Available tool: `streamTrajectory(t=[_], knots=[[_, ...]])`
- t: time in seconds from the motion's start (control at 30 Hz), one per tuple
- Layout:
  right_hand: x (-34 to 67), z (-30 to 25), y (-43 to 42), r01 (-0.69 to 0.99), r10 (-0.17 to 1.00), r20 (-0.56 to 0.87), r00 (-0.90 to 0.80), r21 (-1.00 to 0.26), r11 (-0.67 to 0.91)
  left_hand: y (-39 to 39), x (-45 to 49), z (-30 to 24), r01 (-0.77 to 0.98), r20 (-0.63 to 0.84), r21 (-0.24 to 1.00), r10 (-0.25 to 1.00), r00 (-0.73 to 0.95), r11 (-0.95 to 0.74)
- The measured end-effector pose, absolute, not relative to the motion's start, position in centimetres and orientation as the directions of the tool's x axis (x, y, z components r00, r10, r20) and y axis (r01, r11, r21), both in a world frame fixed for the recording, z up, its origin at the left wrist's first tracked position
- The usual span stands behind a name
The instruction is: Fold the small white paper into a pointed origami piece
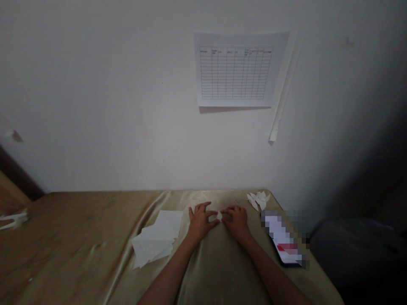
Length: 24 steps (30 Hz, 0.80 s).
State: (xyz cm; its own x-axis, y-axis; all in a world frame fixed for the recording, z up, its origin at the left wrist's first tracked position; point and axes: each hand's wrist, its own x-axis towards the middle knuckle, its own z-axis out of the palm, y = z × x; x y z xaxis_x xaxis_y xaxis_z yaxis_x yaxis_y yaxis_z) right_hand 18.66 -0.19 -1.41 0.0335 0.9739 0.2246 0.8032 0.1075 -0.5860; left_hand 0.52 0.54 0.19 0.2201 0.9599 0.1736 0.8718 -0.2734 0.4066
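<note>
Between my two hands is a small folded piece of white paper (pixel 219 216), narrowing to a point at its far end. My left hand (pixel 202 219) pinches its left side between thumb and index finger, the other fingers spread away from it. On its right side, my right hand (pixel 235 219) pinches it the same way, with the remaining fingers curled. Just left of my left hand lies a fanned stack of white paper sheets (pixel 159 237). Several folded white paper pieces (pixel 259 200) sit in a small pile beyond my right hand.
A phone (pixel 282 241) with a lit, blurred screen lies right of my right forearm. The table wears a shiny gold-brown cloth (pixel 79 245) and meets a white wall (pixel 127 106). A printed table sheet (pixel 237 72) hangs there. White scraps (pixel 14 219) lie far left.
</note>
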Motion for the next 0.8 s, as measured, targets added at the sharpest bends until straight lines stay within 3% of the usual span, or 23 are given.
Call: streamTrajectory(t=[0.37,0.6,0.8], knots=[[18.43,-0.82,-0.25,0.801,0.979,0.202,0.01,-0.588,0.113,0.66,0.58,-0.27,0.887,0.162,0.36,0.956,0.244,-0.287],[18.29,-1.12,-0.42,0.717,0.974,0.221,0.052,-0.687,0.118,0.77,0.7,-0.32,0.867,0.166,0.412,0.958,0.232,-0.282],[18.26,-1.25,-0.23,0.728,0.985,0.169,0.037,-0.68,0.089,0.83,0.73,-0.36,0.846,0.166,0.463,0.963,0.212,-0.266]])
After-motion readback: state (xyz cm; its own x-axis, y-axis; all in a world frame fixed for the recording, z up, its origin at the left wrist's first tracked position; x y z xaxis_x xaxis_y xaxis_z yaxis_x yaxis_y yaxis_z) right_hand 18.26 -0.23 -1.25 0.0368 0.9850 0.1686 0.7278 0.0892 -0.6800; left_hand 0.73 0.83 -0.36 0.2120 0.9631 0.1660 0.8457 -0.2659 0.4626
